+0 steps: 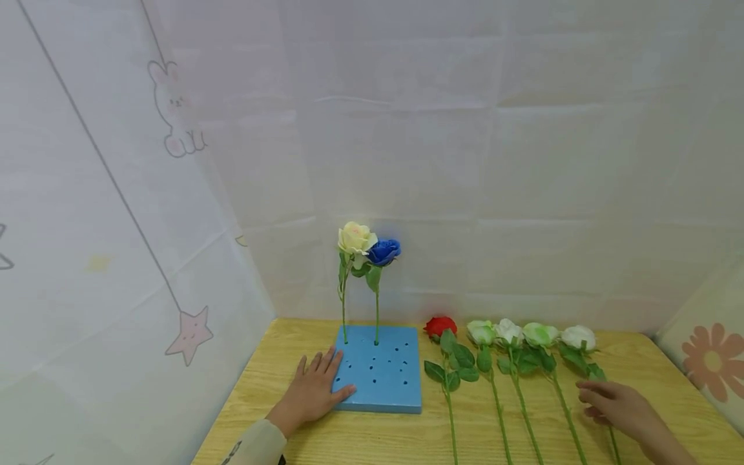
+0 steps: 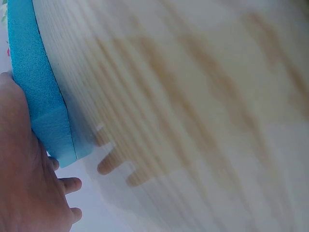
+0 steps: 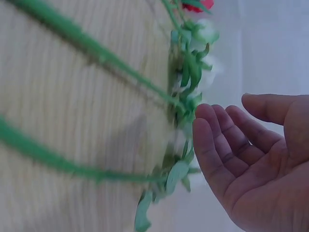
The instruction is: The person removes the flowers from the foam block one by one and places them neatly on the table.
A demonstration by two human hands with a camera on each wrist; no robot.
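A flat blue foam block (image 1: 383, 381) with several small holes lies on the table. Upright in its far holes stand a pale yellow rose (image 1: 356, 237) and a blue rose (image 1: 384, 252). On the block's left edge rests my left hand (image 1: 314, 387), fingers spread; the left wrist view shows it against the foam's side. My right hand (image 1: 619, 410) hovers over the stem of the rightmost white rose (image 1: 578, 337), fingers loosely bent. In the right wrist view nothing is in its palm, and a gap separates thumb from fingers.
Left of that white rose lie a green-white rose (image 1: 540, 334), a white rose (image 1: 509, 332), another greenish rose (image 1: 481, 332) and a red rose (image 1: 440, 326), stems toward me. A pale cloth wall (image 1: 407, 129) rises behind the wooden table (image 1: 261, 361).
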